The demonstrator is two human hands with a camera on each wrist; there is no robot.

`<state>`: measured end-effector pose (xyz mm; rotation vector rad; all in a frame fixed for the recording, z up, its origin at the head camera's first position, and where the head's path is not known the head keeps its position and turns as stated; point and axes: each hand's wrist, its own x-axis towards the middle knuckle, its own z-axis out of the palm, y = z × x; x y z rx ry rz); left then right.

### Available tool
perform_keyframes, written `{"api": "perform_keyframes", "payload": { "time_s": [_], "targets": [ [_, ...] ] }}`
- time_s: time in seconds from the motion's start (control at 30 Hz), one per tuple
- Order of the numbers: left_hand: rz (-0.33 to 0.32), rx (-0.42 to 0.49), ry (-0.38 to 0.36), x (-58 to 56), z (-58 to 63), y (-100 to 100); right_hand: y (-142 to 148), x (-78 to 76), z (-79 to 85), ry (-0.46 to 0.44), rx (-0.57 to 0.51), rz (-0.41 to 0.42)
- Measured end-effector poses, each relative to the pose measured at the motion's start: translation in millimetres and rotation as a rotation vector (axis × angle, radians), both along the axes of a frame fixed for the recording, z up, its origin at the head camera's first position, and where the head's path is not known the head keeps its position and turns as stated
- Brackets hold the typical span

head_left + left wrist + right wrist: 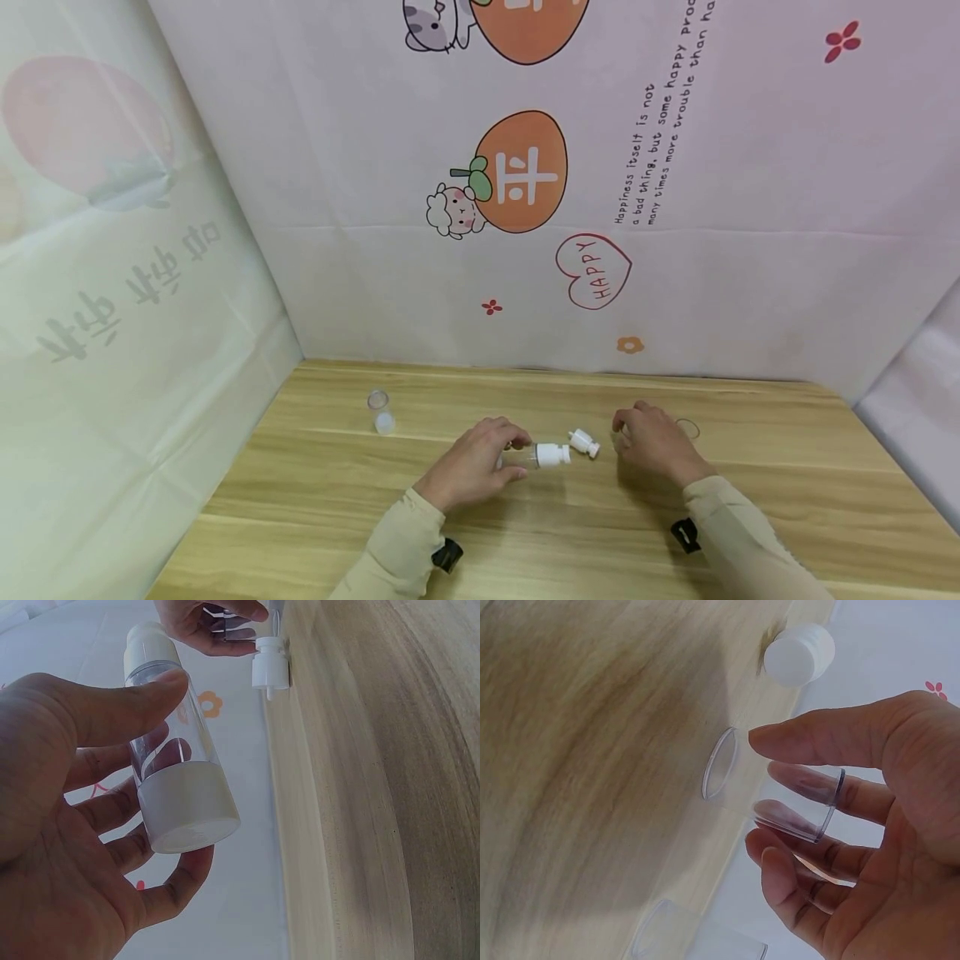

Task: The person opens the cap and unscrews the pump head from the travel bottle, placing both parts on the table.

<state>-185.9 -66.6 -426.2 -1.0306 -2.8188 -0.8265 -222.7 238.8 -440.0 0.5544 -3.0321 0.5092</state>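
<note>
My left hand (pixel 480 457) grips a small pump bottle (pixel 180 742) with a clear body, a white base and a white pump top, tilted on its side above the table. In the left wrist view, the thumb lies across the clear body and the fingers curl behind it. A loose white pump head (pixel 584 443) lies on the table between my hands. My right hand (pixel 656 442) holds a clear cylindrical cap (pixel 791 817), with the thumb on one side and the fingers on the other. Some fingers show through its transparent wall.
Another clear cap (pixel 687 428) lies just beyond my right hand. At the back left lies a clear container with a white end (pixel 382 421). The wood-grain table (pixel 337 517) meets a printed white cloth backdrop (pixel 375 275) behind, and more cloth hangs at both sides.
</note>
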Motion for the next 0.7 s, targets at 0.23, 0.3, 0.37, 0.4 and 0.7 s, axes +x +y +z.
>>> {"api": "perform_keyframes", "payload": {
  "time_s": [0.23, 0.3, 0.37, 0.4, 0.7],
  "targets": [
    [0.001, -0.002, 0.0, 0.3, -0.2, 0.5, 0.0, 2.5, 0.9, -0.014, 0.003, -0.029],
    [0.0, 0.0, -0.001, 0.4, -0.5, 0.5, 0.0, 3.6, 0.9, -0.01, -0.002, -0.039],
    [-0.002, 0.001, -0.003, 0.5, -0.6, 0.4, 0.2, 4.3, 0.9, 0.0, -0.01, -0.044],
    [-0.003, 0.001, -0.003, 0.4, -0.7, 0.3, 0.1, 5.0, 1.2, 0.007, -0.015, -0.046],
    [-0.009, 0.003, -0.009, -0.2, -2.1, -0.7, -0.2, 8.0, 3.3, 0.077, -0.034, -0.076]
  ]
}}
